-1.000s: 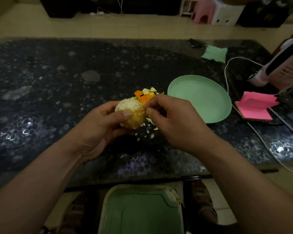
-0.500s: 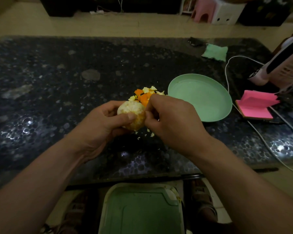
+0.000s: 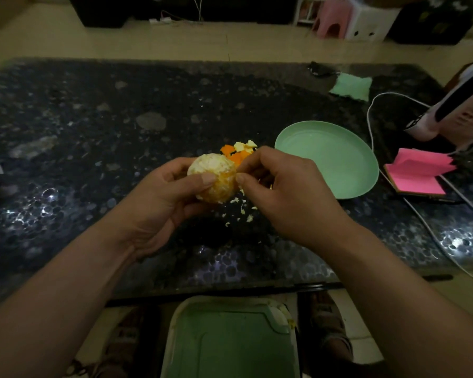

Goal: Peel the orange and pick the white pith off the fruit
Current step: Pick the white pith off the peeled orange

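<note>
My left hand (image 3: 159,195) grips the peeled orange (image 3: 216,175) above the dark table, thumb across its front. The fruit is pale with white pith over most of its top and bare orange flesh lower down. My right hand (image 3: 287,192) is at the fruit's right side, thumb and forefinger pinched together against its surface where the pith is. A small heap of orange peel pieces (image 3: 239,152) lies just behind the fruit. Small white pith crumbs (image 3: 241,211) are scattered on the table under my hands.
An empty green plate (image 3: 328,156) sits right of my hands. Further right lie a pink sticky-note pad (image 3: 418,170), a white cable (image 3: 372,110) and a pink device. A green cloth (image 3: 351,85) is at the back. A green-lined bin (image 3: 230,339) stands below the table's near edge.
My right hand has shifted slightly at the fruit's right side, its thumb and finger now pinching lower on the surface. The orange has turned a little in my left hand.
</note>
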A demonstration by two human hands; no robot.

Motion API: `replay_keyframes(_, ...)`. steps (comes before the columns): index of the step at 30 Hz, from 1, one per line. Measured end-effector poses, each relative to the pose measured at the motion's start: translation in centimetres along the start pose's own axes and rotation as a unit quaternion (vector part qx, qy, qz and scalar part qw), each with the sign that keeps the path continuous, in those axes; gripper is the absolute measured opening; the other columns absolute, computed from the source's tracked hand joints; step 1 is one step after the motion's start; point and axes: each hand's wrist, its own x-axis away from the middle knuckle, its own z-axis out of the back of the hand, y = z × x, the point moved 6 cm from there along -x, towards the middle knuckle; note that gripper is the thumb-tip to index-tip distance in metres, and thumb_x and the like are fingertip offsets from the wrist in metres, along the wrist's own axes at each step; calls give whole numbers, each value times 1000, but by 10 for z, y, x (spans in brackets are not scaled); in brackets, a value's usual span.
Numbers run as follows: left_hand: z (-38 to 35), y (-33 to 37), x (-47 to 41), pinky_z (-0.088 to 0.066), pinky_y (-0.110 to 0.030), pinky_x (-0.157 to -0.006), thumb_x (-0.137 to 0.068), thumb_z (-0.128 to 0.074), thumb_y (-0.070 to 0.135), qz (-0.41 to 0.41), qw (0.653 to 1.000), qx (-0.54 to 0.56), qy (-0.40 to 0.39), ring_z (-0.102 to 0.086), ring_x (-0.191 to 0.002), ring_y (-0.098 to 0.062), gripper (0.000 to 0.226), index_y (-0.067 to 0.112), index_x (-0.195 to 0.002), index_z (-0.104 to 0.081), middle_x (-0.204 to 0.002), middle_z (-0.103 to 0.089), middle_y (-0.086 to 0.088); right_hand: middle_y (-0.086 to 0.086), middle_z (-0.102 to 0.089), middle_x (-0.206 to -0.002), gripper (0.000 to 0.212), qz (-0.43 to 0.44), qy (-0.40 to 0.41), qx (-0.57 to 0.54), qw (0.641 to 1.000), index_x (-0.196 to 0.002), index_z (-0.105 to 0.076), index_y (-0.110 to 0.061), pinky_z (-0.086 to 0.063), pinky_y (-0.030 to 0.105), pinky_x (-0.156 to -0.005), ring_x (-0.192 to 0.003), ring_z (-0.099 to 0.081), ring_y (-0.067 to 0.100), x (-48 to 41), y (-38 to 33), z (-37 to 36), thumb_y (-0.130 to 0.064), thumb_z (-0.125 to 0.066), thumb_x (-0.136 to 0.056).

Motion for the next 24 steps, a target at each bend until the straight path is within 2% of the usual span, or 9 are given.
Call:
replay_keyframes(2,1,-1,0,-64,-31,-82,-84,-84,18,1,1000,-8,7,-75,-110,-27,58,5,-136,-63,-127,-74,-16,-16,-70,-86,7,5,-2,12,1000,-101,-72,-26,-56,41,-71,-78,-65,8,0,1,-1,-33,-70,-99)
replay_keyframes(7,1,-3,-1,-64,-30,-78,-80,-77,19,-2,1000,-23,19,-76,-102,-23,55,5,-132,-65,-122,-76,-15,-13,-68,-81,7,8,-9,47,999,-98,-71,-26,-54,40,-68,-74,-62,8,-1,4,-5,-32,-69,-100)
replay_keyframes(12,-1,-6,-2,-65,-33,-79,-82,-76,18,4,1000,-17,16,-76,-102,-25,52,4,-131,-65,-122,-76,-17,-12,-67,-77,7,3,-9,29,1000,-94,-70,-24,-53,37,-66,-72,-62,7,-2,4,-6,-28,-69,-99)
replay_keyframes(15,2,-6,-2,-65,-32,-79,-84,-83,18,2,1000,-14,14,-76,-103,-25,50,5,-129,-66,-121,-76,-16,-11,-68,-77,5,-3,-5,23,1000,-94,-71,-22,-54,36,-66,-71,-62,7,-2,4,-7,-25,-69,-98)
replay_keyframes(18,2,-6,-2,-64,-32,-80,-80,-77,20,1,1000,-11,4,-76,-104,-25,54,5,-131,-66,-122,-76,-15,-11,-68,-77,4,-10,3,15,1000,-93,-71,-22,-55,37,-66,-70,-64,8,-3,5,-7,-22,-69,-97)
replay_keyframes(22,0,-3,-1,-64,-33,-83,-84,-73,21,4,1000,4,-17,-74,-111,-27,54,5,-135,-65,-127,-74,-16,-19,-67,-78,6,-43,-6,-45,998,-98,-75,-25,-45,12,-64,-74,-64,-2,-3,10,-3,-20,-71,-99)
replay_keyframes(24,1,-1,-1,-64,-33,-84,-85,-71,21,3,1000,9,-25,-74,-112,-26,54,6,-135,-65,-127,-74,-15,-21,-67,-79,7,-46,-15,-57,997,-103,-76,-23,-45,8,-66,-75,-64,-5,-3,9,-2,-19,-72,-99)
